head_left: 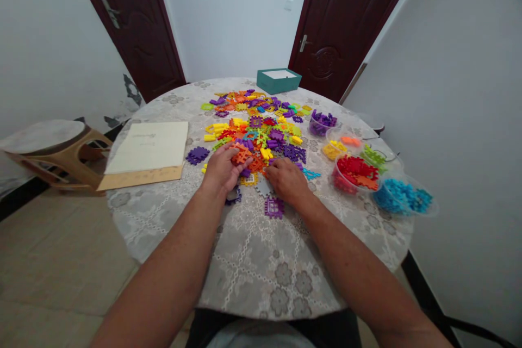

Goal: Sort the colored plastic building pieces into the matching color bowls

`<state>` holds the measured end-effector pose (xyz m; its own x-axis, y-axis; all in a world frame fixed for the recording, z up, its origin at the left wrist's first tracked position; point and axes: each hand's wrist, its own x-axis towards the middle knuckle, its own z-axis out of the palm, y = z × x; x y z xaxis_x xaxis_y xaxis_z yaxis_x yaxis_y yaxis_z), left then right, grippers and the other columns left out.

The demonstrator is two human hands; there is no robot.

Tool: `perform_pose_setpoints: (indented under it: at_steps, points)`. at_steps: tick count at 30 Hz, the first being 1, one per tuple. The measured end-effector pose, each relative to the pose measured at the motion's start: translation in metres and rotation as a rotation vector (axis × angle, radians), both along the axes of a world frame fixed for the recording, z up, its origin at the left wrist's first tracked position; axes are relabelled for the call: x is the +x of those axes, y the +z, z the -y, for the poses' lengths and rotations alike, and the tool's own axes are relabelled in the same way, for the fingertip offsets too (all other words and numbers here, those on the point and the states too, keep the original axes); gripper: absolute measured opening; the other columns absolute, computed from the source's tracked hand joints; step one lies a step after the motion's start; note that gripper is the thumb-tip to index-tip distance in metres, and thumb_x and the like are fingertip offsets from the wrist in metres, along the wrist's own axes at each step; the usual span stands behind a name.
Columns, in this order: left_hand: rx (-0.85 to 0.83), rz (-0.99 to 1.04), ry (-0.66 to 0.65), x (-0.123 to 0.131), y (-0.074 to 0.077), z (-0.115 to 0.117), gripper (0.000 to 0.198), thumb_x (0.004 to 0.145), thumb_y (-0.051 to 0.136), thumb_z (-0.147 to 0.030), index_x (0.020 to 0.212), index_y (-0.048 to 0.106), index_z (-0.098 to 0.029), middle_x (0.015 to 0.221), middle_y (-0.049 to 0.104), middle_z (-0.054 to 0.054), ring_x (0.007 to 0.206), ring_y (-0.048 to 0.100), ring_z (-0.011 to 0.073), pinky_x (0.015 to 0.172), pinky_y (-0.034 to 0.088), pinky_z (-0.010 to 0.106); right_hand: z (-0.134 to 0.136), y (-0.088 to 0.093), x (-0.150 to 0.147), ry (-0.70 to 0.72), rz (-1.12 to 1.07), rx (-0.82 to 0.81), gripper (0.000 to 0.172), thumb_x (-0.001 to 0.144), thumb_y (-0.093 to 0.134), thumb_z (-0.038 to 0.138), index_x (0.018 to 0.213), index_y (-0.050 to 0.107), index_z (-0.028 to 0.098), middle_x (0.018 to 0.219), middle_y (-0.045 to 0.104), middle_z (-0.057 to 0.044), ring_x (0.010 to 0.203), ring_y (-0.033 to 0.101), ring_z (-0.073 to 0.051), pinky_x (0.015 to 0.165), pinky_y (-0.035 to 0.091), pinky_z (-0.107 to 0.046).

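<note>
Resting at the near edge of the pile [261, 130] of plastic interlocking pieces, both hands work low on the round tabletop [253, 261]. The left hand [220, 171] has its fingers bent over an orange piece [241, 155] at the pile's rim. Whether that grip is clamped on it or only pressing it down, I cannot tell. The right hand [287, 179] lies palm down just beside it, fingertips curled inward and hidden, so its grip is equally unclear. A lone purple piece [274, 207] sits just below it.

Judging by how things lie, the sorting by colour is partly done. A fair share of pieces already sits in clear bowls to the right, yet the larger part remains mixed in the pile (purple, yellow, orange, green and red all jumbled).

Counted, the bowls come to six, one colour each:
- purple bowl [320, 122]
- yellow bowl [333, 150]
- orange bowl [350, 141], overlapping the yellow one, so those two may be one
- green bowl [373, 156]
- red bowl [354, 173]
- blue bowl [403, 197]

The loose pieces are too many to count.

Elsewhere there is one teal box [279, 80] at the far edge, one pale booklet [149, 145] on the left, one wooden stool [53, 147] and two dark doors.
</note>
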<state>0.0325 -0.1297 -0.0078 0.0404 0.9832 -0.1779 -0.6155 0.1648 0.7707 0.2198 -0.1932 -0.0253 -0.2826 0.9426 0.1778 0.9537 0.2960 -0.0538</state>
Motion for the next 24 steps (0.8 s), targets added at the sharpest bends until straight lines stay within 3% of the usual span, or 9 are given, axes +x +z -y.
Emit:
perform_pose_setpoints:
  at_steps: [6, 14, 19, 24]
  points:
    - [-0.057, 0.099, 0.058, -0.001, 0.003, -0.002, 0.018, 0.076, 0.063, -0.008, 0.091, 0.059, -0.019, 0.095, 0.066, 0.006, 0.091, 0.064, 0.0190, 0.091, 0.061, 0.049, -0.003, 0.001, -0.008, -0.060, 0.035, -0.015, 0.030, 0.105, 0.048, 0.035, 0.104, 0.076, 0.022, 0.117, 0.064, -0.015, 0.111, 0.052, -0.030, 0.093, 0.040, -0.041]
    - [-0.059, 0.111, 0.070, -0.004, 0.003, -0.004, 0.021, 0.075, 0.063, -0.012, 0.094, 0.059, -0.021, 0.098, 0.067, 0.007, 0.096, 0.066, 0.0214, 0.090, 0.060, 0.045, 0.008, 0.003, 0.004, -0.150, 0.112, -0.011, 0.026, 0.101, 0.052, 0.032, 0.105, 0.073, 0.018, 0.113, 0.063, -0.018, 0.110, 0.052, -0.032, 0.092, 0.039, -0.045]
    - [-0.085, 0.131, 0.087, 0.000, 0.006, -0.003, 0.021, 0.077, 0.060, -0.011, 0.097, 0.061, -0.019, 0.092, 0.067, 0.006, 0.089, 0.066, 0.0199, 0.088, 0.062, 0.045, 0.013, 0.002, 0.010, -0.234, 0.121, -0.016, 0.036, 0.100, 0.054, 0.046, 0.116, 0.070, 0.017, 0.117, 0.061, -0.017, 0.112, 0.051, -0.032, 0.091, 0.040, -0.042]
    - [-0.084, 0.138, 0.081, 0.002, 0.007, -0.002, 0.018, 0.079, 0.060, -0.012, 0.096, 0.061, -0.018, 0.091, 0.067, 0.006, 0.085, 0.066, 0.0190, 0.085, 0.062, 0.044, 0.015, 0.003, 0.012, -0.215, 0.120, -0.030, 0.044, 0.100, 0.053, 0.053, 0.123, 0.069, 0.019, 0.127, 0.059, -0.016, 0.118, 0.048, -0.033, 0.095, 0.040, -0.042]
